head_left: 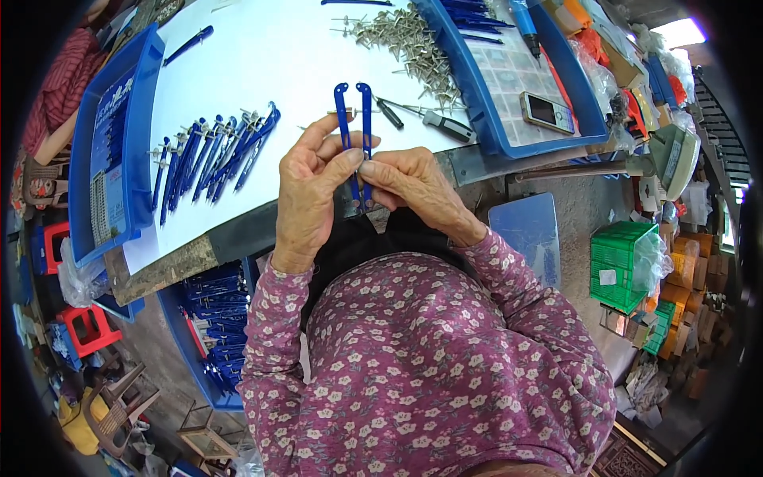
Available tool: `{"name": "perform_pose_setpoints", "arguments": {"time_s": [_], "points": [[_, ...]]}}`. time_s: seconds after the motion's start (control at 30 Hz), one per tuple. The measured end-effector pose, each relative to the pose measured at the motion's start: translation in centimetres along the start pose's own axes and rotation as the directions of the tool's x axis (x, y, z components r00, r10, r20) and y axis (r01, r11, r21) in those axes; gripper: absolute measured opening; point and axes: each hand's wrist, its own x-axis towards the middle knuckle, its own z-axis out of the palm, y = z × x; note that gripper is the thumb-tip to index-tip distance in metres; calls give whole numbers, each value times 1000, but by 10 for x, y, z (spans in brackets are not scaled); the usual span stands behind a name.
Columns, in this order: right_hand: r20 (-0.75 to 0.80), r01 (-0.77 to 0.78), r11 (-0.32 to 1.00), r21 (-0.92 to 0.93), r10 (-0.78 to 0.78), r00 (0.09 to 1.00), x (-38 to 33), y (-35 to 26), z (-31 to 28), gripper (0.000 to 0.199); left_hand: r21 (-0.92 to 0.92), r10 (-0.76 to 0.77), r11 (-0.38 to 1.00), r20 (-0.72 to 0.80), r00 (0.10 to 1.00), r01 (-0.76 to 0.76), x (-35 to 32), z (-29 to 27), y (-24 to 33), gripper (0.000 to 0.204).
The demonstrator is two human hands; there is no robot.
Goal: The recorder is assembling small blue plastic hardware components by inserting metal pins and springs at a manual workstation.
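Between my two hands, just over the table's front edge, two long slim blue bars [366, 111] stand side by side, each with a rounded, holed end pointing away from me. My left hand [314, 179] pinches the left bar between thumb and fingers. The right bar is pinched by my right hand [417, 179], its thumb close to the left thumb. A short metal pin crosses near the left fingertips; how it joins the bars is hidden. Beyond my right hand lie a screwdriver with a grey-black handle [449, 126] and a smaller black-handled tool [389, 114].
Several blue bars with metal pins [218, 155] lie in a row at left. A heap of small metal pins [409, 44] is at the back. Blue trays [143, 159] flank the white table; the right one holds a mobile phone [547, 113]. A blue crate [230, 401] of bars sits below.
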Motion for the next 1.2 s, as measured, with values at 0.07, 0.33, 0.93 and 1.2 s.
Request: {"name": "perform_pose_setpoints", "arguments": {"time_s": [0.07, 0.33, 0.93, 1.2], "points": [[17, 12, 995, -94, -11, 1000, -1, 3, 4, 36, 20, -56, 998, 7, 998, 56, -7, -5, 0, 39], [280, 72, 935, -346, 30, 960, -1, -9, 11, 22, 270, -204, 937, -96, 974, 223, -41, -46, 21, 33], [494, 585, 223, -779, -356, 793, 32, 34, 47, 49, 943, -217, 325, -3, 976, 75, -40, -88, 29, 14], [478, 551, 139, -823, -353, 804, 31, 39, 52, 51, 990, 25, -35, 139, 990, -138, -62, -85, 33, 28]]}}
